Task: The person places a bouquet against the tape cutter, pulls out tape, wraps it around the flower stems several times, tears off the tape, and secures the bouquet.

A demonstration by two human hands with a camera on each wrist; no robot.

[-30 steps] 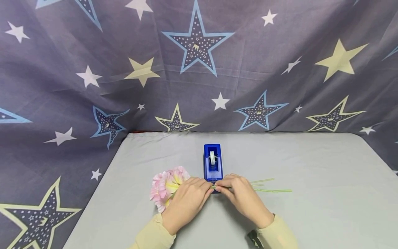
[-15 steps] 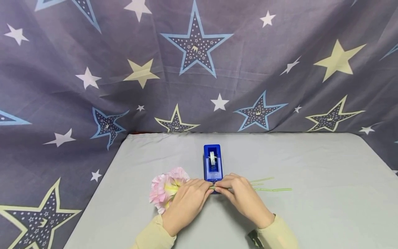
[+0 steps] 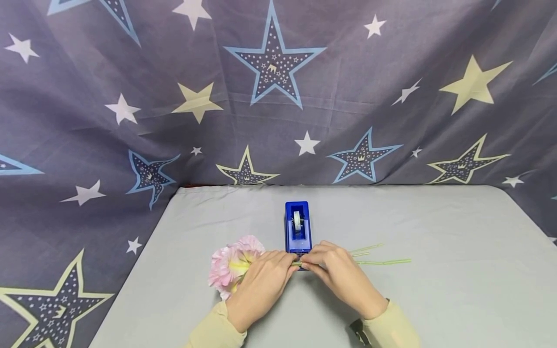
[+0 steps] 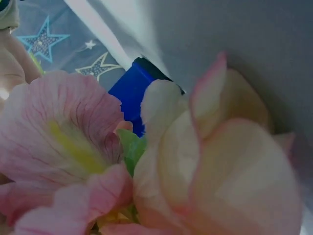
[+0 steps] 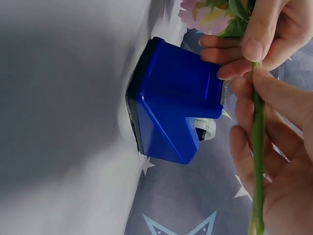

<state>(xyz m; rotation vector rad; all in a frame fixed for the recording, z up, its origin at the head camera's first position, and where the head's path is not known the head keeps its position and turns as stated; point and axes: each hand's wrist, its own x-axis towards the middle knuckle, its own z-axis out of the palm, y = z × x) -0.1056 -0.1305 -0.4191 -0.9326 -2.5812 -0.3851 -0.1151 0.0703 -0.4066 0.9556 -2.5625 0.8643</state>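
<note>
Pink and cream flowers (image 3: pixel 235 265) lie left of my left hand (image 3: pixel 266 280), and in the left wrist view a pink bloom (image 4: pixel 73 132) and a cream bloom (image 4: pixel 230 166) fill the foreground. Their green stems (image 5: pixel 258 147) run rightward through both hands. Thumb and fingers of my left hand pinch the stems below the blooms. Right beside it, my right hand (image 3: pixel 344 275) pinches the same stems, whose loose ends (image 3: pixel 385 262) fan out past it. A blue tape dispenser (image 3: pixel 298 229) with a tape roll (image 3: pixel 297 221) stands just beyond the fingertips. Any tape on the stems cannot be made out.
The dispenser's toothed cutting edge (image 5: pixel 225 92) faces the hands, close to the left fingers. A grey cloth covers the table (image 3: pixel 457 232). Behind it hangs a dark curtain (image 3: pixel 261 121) with stars.
The stem ends right of my right hand have swung slightly upward in the head view, and the blooms have turned a little. Both hands keep nearly the same place; the dispenser has not moved.
</note>
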